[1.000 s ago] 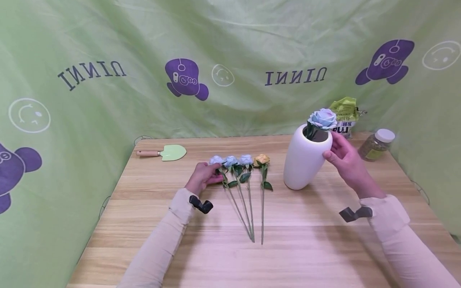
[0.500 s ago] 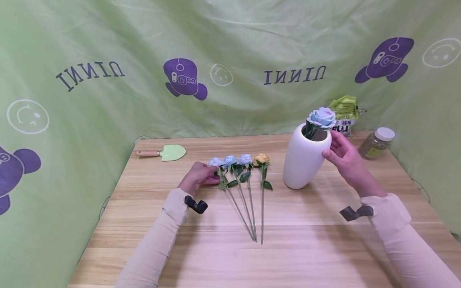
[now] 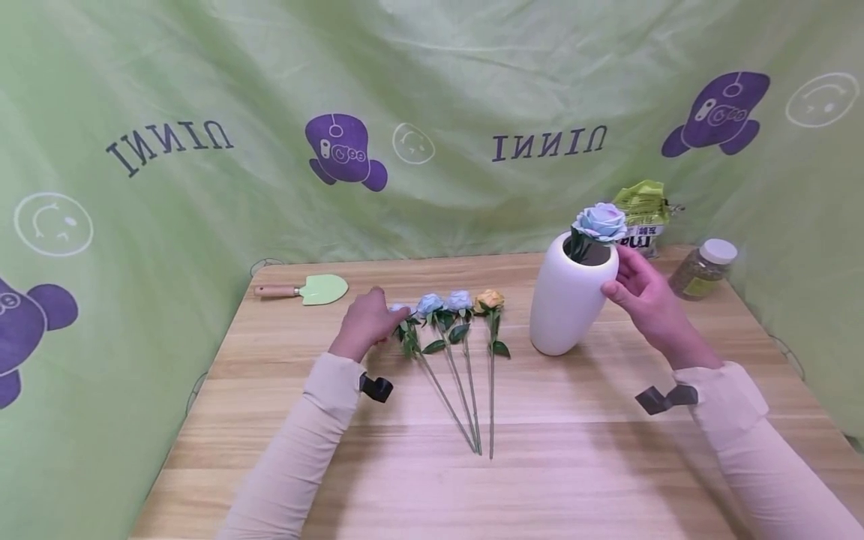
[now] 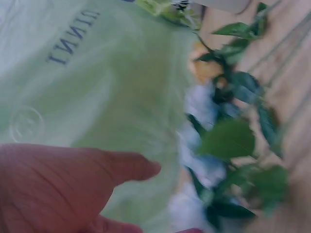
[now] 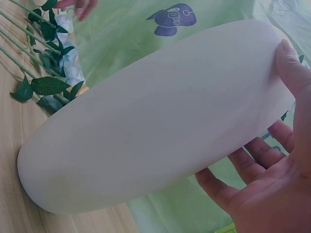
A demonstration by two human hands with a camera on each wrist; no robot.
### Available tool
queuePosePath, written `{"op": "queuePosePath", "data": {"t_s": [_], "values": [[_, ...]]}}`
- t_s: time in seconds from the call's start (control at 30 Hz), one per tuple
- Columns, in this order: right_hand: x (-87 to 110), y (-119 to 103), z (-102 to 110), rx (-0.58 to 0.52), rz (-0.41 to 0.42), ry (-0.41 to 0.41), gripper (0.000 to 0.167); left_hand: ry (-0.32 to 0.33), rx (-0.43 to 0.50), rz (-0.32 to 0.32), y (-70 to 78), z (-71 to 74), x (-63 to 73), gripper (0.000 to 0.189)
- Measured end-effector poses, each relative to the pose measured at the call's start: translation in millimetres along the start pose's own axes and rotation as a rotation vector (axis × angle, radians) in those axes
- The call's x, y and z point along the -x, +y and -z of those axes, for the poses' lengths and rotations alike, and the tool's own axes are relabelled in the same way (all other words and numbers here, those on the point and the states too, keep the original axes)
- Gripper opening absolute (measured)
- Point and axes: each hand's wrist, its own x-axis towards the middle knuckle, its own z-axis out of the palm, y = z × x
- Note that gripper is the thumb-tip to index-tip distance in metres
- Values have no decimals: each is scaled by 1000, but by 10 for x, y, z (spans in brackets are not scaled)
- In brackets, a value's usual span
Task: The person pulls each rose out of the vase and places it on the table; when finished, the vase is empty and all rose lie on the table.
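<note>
The left hand (image 3: 367, 322) is at the bloom of the leftmost pale blue rose (image 4: 185, 211), partly covering it in the head view. In the left wrist view its thumb stretches straight out, apart from the fingers, which are mostly out of frame. Two more blue roses (image 3: 444, 302) and a yellow rose (image 3: 490, 301) lie alongside, stems toward the person. On the right, the right hand (image 3: 644, 304) holds a white vase (image 3: 570, 304) near the rim, thumb on the near side and fingers round the far side. A light blue rose (image 3: 600, 223) stands in the vase's mouth.
A green-bladed hand trowel (image 3: 324, 289) with a wooden handle lies at the back left of the wooden table (image 3: 418, 499). Behind the vase are a green-and-white bag (image 3: 640, 214) and a white-lidded jar (image 3: 702, 270). Green printed cloth (image 3: 270, 195) hangs around the table.
The left hand has drawn back leftward from the rose stems and risen over the leftmost bloom. That rose's leaves shifted slightly left. The right hand stays on the vase.
</note>
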Motion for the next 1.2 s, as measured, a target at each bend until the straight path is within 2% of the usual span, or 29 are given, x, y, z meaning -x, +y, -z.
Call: {"op": "queuePosePath", "data": {"t_s": [0.1,0.2,0.3,0.5,0.7,0.87,0.97,1.2], "values": [[-1,-8,-6,2,-4,0,61,98,-46,-48,199,55,56,61],[-1,-12,-9,-3,-3,-1,61,149,-14,-114,457,92,105,57],[1,-7,-10,-11,5,-2,60,151,47,-218,729,103,156,47],[-2,-9,-29,-16,13,-4,58,106,148,-433,1167,86,202,39],[7,-24,-22,-1,-1,0,61,125,124,-583,1591,119,230,46],[14,-15,-19,4,-13,4,62,114,102,-623,1903,142,227,49],[12,-9,-23,15,-20,3,62,56,75,-619,2052,138,198,54],[7,-8,-26,13,-11,-3,62,-29,-77,-616,2307,123,82,64]]}}
